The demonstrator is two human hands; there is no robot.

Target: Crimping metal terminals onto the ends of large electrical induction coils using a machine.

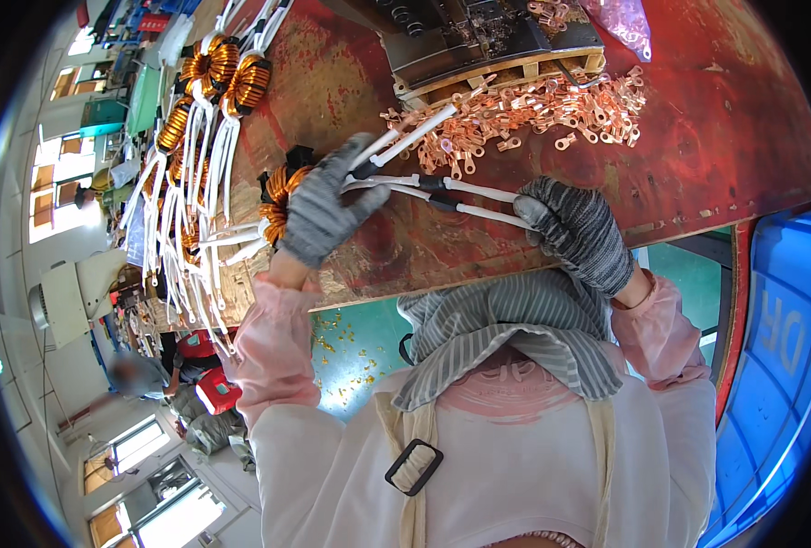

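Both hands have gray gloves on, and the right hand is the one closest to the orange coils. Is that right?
Not quite: the left hand is the one closest to the orange coils. The head view shows the right hand farther away, at the ends of two white wires. Both hands do have gray gloves on.

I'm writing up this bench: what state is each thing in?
Left hand: gloved, over white leads.
Right hand: gloved, closed on two lead ends.
White leads: two span between the hands.
Nearest coil: wound, partly hidden by left hand.
Other coils: heaped, leads trailing.
Copper lugs: loose, heaped.
Machine: running or not, cannot tell.
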